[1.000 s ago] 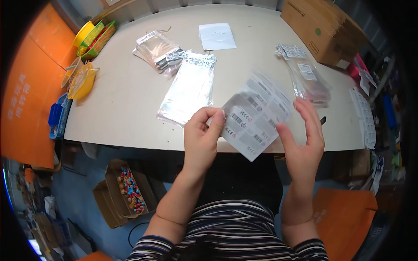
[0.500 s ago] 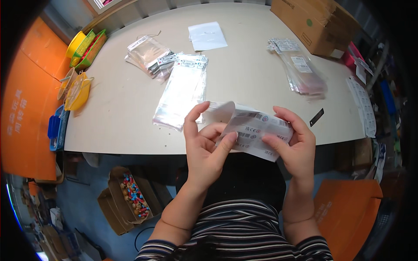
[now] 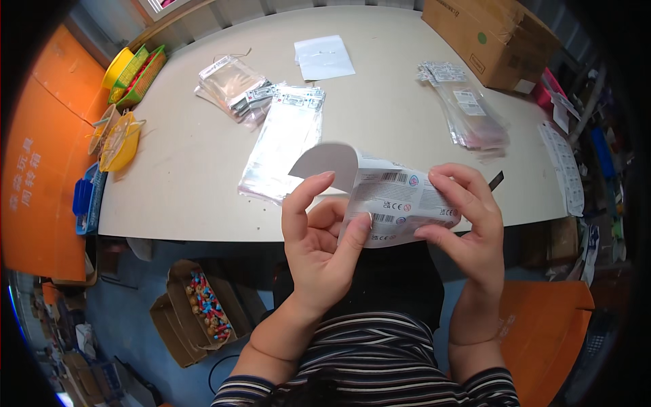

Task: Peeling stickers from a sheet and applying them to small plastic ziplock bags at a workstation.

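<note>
Above the table's near edge I hold a white sheet of printed labels [image 3: 407, 193] between both hands. My left hand [image 3: 319, 247] grips its left part, thumb in front and the other fingers partly hidden behind. At the right edge, my right hand [image 3: 478, 220] pinches the sheet between thumb and fingers. The sheet's upper left end bends back in a curl, showing a plain grey-white side. Just beyond it lies a stack of clear plastic bags [image 3: 288, 136] with printed headers. A black blade-like strip [image 3: 497, 180] shows past my right hand.
More clear bags [image 3: 227, 80] lie at the left, and another stack [image 3: 468, 108] at the right. White paper [image 3: 324, 57] lies at the back. A cardboard box [image 3: 488, 44] stands far right; baskets [image 3: 122, 142] line the left edge. An open carton of small colourful pieces [image 3: 207, 305] sits below.
My right hand has shifted slightly right and turned with the sheet, partly covering the black strip. The sheet's left end now curls farther up and left, and its printed face is more level.
</note>
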Available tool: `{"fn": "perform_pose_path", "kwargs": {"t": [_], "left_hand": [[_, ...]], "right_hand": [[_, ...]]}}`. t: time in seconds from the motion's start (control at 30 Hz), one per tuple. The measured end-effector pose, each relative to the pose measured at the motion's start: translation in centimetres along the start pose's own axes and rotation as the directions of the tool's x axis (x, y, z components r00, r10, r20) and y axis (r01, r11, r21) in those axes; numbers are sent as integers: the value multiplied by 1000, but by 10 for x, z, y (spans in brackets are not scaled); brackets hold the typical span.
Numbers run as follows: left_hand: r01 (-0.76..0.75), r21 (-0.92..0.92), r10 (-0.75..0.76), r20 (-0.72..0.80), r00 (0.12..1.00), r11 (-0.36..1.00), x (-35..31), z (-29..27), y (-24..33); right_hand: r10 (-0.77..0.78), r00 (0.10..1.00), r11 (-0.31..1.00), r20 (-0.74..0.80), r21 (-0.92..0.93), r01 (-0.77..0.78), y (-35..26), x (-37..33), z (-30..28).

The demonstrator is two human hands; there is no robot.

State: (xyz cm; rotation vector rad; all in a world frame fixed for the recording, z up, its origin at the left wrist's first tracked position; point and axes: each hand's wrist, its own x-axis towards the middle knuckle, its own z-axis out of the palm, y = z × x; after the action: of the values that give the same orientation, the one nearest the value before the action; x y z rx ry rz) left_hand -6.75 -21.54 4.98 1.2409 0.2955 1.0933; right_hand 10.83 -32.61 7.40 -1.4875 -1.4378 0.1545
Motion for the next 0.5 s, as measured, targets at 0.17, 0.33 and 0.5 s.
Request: {"fn": "perform_pose_path", "kwargs": {"t": [0.17,0.33,0.5], "left_hand": [[34,-10,-34,19,999,999,-1,0,5],[44,-79,-38,66,997,996,1,-5,2],[-66,8,64,123,990,998,2,-8,0]], "right_hand": [[4,1000,999,-13,32,-4,-2,2,-3],[-112,993,993,-20,-26,112,0,2,-7],[-101,995,992,5,-74,101,1,-1,-9]]}}
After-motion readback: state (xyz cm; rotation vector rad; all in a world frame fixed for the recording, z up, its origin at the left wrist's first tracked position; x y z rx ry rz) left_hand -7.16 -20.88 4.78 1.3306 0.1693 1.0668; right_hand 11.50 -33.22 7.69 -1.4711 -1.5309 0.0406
